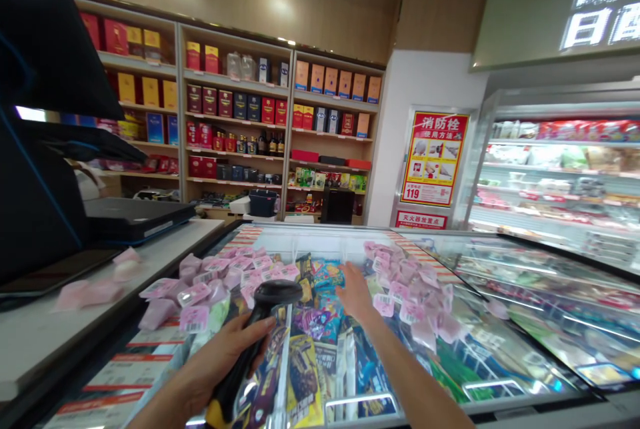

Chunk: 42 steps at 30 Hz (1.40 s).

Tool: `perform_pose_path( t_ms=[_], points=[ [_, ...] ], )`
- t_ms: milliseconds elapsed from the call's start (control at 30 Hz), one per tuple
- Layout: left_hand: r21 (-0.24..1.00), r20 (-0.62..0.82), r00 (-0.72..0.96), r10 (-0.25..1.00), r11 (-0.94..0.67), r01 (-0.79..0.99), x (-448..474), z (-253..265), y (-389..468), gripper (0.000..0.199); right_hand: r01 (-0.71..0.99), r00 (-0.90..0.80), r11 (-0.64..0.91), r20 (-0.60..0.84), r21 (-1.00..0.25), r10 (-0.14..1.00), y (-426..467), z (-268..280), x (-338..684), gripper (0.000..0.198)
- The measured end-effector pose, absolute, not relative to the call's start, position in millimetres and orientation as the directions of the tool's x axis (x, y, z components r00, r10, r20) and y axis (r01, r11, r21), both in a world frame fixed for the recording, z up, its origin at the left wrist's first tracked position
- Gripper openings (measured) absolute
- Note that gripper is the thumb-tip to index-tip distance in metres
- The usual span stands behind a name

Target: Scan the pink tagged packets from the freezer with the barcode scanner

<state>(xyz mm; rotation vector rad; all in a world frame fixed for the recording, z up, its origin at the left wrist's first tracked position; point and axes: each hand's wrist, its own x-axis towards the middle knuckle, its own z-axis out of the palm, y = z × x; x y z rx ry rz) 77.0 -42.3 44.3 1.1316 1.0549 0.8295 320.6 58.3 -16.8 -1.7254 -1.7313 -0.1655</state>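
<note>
A black handheld barcode scanner point(277, 291) with a yellow part near its lower end is gripped by my left hand point(235, 342), its head pointing away from me. My right hand point(356, 292) reaches forward over the freezer's glass top point(310, 249), fingers stretched out and apart, nothing visible in them. On the glass, small pink cups with barcode labels lie in a left pile point(220, 276) and a right pile point(407, 282). My right hand is between the piles, nearest the right one; whether it touches the glass I cannot tell. Below the glass lie colourful packets point(305, 376).
Left stands a white counter point(200, 236) with a black checkout machine point(50, 149) and several loose pink cups point(90, 294). Shelves of boxed goods point(233, 102) line the back wall. A glass freezer section point(540, 282) continues right, with a refrigerated display point(560, 176) behind it.
</note>
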Motion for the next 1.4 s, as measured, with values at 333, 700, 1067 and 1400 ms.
perform_pose_path(
  t_ms=[333, 700, 1067, 1400],
  points=[
    [0.975, -0.21, 0.351, 0.913, 0.224, 0.001, 103.5, 40.2, -46.7, 0.031, 0.974, 0.223, -0.186, 0.384, -0.132, 0.896, -6.4, -3.7, 390.9, 0.04],
    [0.979, -0.198, 0.351, 0.915, 0.204, 0.019, 101.9, 41.0, -50.1, 0.031, 0.911, 0.23, -0.051, 0.401, -0.41, 0.887, 34.7, -23.3, 360.8, 0.025],
    [0.988, -0.142, 0.448, 0.883, 0.157, 0.004, 100.1, 48.2, -46.0, 0.029, 0.711, 0.303, 0.085, 0.414, -0.698, 0.858, 66.6, -28.1, 330.4, 0.022],
    [0.984, -0.173, 0.342, 0.924, 0.179, 0.014, 90.7, 48.1, -38.2, 0.033, 0.477, 0.388, 0.058, 0.269, -0.877, 0.881, 82.7, -35.2, 326.9, 0.026]
  ],
)
